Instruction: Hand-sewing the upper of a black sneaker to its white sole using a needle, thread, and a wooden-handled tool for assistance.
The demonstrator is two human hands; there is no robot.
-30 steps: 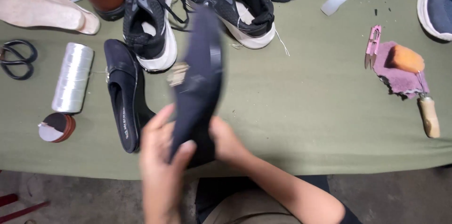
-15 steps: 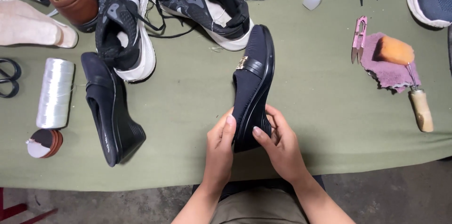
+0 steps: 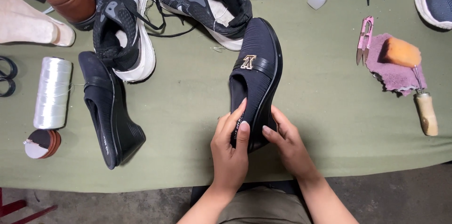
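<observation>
A single head-worn camera looks almost straight down from above the person's lap onto the green-covered table [image 3: 188, 111]. It sits close: the forearms enter from the bottom edge, the floor shows beneath the table's near edge, and the far shoes are cropped at the top.

You hold a black ribbed fabric wedge loafer with a gold buckle [image 3: 256, 75] upright, toe away, right of its lying black twin shoe [image 3: 107, 111].

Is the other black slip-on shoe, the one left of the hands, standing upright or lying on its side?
On its side. The black slip-on shoe lies on the green table cover with its opening facing left and its sole edge facing right.
</observation>
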